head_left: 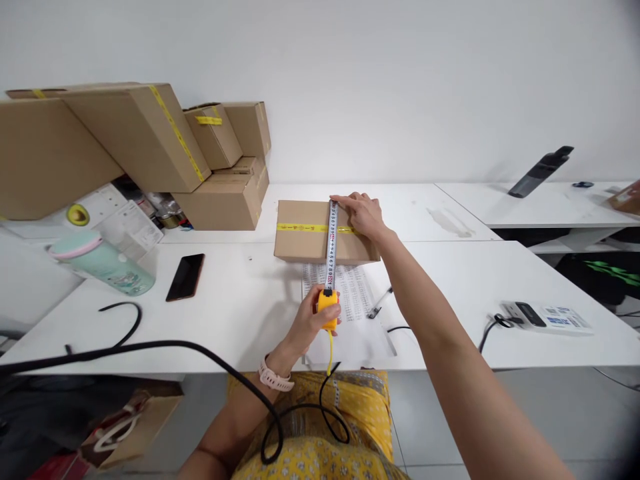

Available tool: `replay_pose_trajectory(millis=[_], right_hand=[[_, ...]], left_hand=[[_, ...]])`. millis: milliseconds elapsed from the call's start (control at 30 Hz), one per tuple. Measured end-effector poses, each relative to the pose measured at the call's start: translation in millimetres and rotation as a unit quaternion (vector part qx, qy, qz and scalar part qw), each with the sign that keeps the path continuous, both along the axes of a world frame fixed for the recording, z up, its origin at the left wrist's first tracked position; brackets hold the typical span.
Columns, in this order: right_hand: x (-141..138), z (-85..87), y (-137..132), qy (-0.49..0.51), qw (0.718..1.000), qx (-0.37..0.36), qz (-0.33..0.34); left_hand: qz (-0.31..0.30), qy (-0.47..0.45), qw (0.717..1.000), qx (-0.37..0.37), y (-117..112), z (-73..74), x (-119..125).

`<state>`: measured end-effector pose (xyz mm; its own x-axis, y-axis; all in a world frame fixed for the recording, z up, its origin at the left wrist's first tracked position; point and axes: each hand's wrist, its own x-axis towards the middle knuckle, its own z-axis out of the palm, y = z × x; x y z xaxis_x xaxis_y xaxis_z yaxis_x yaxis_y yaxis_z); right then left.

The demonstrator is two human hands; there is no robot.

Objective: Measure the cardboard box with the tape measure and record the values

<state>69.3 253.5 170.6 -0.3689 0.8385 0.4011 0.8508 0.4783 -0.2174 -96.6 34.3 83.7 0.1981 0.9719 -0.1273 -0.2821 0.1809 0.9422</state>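
Observation:
A closed cardboard box (300, 247) with yellow tape along its top lies at the back of the white desk. Across its top, front to back, runs the silver blade of a tape measure (331, 241). My left hand (306, 321) is closed around the yellow case, just in front of the box, with the thumb on top. At the box's far edge, my right hand (366, 213) holds the blade's end with its index finger, while its other fingers rest over that edge. Printed sheets (353, 300) lie partly under the box, and a pen (380, 304) is beside them.
Several cardboard boxes (220, 203) are stacked at the back left. A green tumbler (107, 263) and a phone (185, 277) occupy the left side. A black cable (190, 345) crosses the front edge. To the right are a power bank (547, 317) and a dark bottle (540, 173).

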Motion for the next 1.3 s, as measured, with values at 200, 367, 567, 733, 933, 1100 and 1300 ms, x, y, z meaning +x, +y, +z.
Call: replay_pose_trajectory(millis=[200, 367, 567, 733, 933, 1100, 1300], right_hand=[[-0.8, -1.8, -4.1, 0.009, 1.000, 0.003, 0.002], [-0.6, -1.9, -3.6, 0.006, 1.000, 0.002, 0.003], [0.1, -5.0, 1.8, 0.019, 1.000, 0.010, 0.009], [0.3, -4.6, 1.4, 0.010, 1.000, 0.005, 0.006], [0.8, -4.9, -3.2, 0.001, 1.000, 0.012, 0.000], [-3.2, -7.8, -17.7, -0.015, 0.999, 0.038, -0.029], [-2.5, -29.6, -73.7, -0.022, 0.993, 0.111, -0.016]], left_hand=[[-0.001, 0.022, 1.000, 0.014, -2.0, -16.9, 6.8], [-0.008, 0.039, 0.999, 0.031, 2.2, -24.6, 7.2], [-0.020, 0.038, 0.999, 0.030, 4.0, -25.8, 5.4], [-0.019, 0.038, 0.999, 0.031, 4.5, -27.4, 5.5], [-0.026, 0.036, 0.998, 0.034, 1.6, -31.9, 2.9], [-0.024, 0.061, 0.995, 0.075, -21.5, -48.5, -7.9], [-0.050, 0.093, 0.994, 0.041, -60.2, -76.6, -27.7]])
